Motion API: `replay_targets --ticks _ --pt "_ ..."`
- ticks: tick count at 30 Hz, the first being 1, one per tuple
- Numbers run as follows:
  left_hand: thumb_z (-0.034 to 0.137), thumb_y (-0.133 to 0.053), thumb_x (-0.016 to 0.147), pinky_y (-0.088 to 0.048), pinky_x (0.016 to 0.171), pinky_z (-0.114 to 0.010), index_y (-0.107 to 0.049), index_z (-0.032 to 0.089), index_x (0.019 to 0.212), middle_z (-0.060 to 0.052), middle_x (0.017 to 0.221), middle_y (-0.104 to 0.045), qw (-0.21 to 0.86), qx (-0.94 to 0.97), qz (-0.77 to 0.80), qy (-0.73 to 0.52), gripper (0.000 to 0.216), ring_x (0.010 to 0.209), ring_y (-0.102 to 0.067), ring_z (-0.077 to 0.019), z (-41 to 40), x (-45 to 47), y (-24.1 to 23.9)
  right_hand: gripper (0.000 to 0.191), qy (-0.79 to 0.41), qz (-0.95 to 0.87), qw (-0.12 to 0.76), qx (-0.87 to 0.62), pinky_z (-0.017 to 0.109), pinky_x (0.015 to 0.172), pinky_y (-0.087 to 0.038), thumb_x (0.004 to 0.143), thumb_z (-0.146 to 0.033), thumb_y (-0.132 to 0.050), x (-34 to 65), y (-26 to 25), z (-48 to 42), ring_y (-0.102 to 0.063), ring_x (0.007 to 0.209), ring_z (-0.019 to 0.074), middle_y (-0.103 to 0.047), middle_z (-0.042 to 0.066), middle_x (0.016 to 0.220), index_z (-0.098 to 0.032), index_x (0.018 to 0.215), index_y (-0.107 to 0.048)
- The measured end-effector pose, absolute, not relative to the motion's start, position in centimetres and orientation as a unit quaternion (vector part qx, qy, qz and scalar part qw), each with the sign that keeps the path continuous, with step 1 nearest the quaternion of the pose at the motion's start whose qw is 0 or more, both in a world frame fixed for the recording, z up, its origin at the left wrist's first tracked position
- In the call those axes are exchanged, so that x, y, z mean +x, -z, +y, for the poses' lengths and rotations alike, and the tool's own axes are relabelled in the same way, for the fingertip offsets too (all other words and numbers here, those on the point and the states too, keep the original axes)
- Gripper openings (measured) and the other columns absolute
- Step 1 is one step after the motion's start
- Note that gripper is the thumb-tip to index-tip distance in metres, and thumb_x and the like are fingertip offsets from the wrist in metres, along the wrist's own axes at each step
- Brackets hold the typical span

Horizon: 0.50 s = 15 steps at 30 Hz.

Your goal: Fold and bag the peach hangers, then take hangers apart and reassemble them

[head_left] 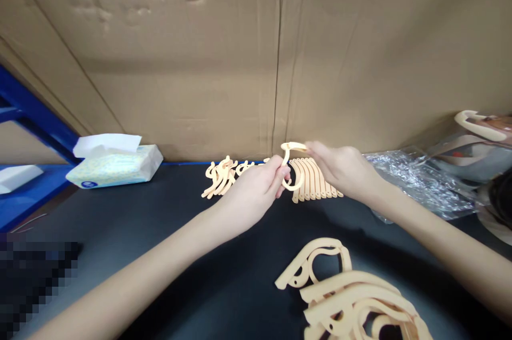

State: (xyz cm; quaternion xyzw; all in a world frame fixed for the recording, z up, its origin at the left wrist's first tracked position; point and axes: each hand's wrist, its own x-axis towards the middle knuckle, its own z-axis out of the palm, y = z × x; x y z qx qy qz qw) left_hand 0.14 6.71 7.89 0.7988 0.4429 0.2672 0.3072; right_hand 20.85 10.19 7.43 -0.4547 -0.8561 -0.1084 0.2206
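Observation:
My left hand (252,188) pinches a cream plastic hanger hook (296,187), whose curved end sticks out to the right of the fingers. The fingers of my right hand (342,168) are closed on a cream hanger arm (296,146). Arm and hook meet just above my left fingertips; whether they are locked together I cannot tell. Behind the hands lies a neat row of cream hanger arms (314,180). To the left of it is a loose pile of cream hooks (220,177). Nearer to me, several folded cream hangers (356,297) are stacked on the black table (184,276).
A tissue pack (120,167) stands at the back left beside a blue metal frame (36,111). Crumpled clear plastic (424,185) and a bag holding cream parts (476,143) are on the right. A cardboard wall (192,63) closes off the back.

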Motion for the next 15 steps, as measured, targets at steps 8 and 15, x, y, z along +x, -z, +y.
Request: replay_targets --ticks 8,15 --pt "0.030 -0.034 0.095 -0.035 0.055 -0.024 -0.049 0.022 0.085 0.002 0.065 -0.059 0.301 0.803 0.463 -0.223 0.020 0.052 -0.051 -0.0132 9.0 -0.7 -5.7 0.027 -0.510 -0.653 0.345 -0.441 0.023 0.034 -0.011 0.093 -0.040 -0.042 21.5 -9.1 10.8 -0.018 0.031 0.0052 -0.031 -0.009 0.047 -0.020 0.082 -0.055" --pt "0.028 -0.045 0.089 -0.033 0.052 -0.024 -0.053 0.019 0.087 0.002 0.056 -0.056 0.291 0.757 0.539 -0.228 0.012 0.049 -0.052 -0.0148 12.4 -0.9 -3.7 0.015 -0.504 -0.563 0.453 -0.473 0.023 0.038 -0.021 0.085 -0.027 -0.053 21.7 -9.3 11.4 -0.030 0.042 0.0066 -0.035 -0.005 0.056 -0.017 0.076 -0.061"
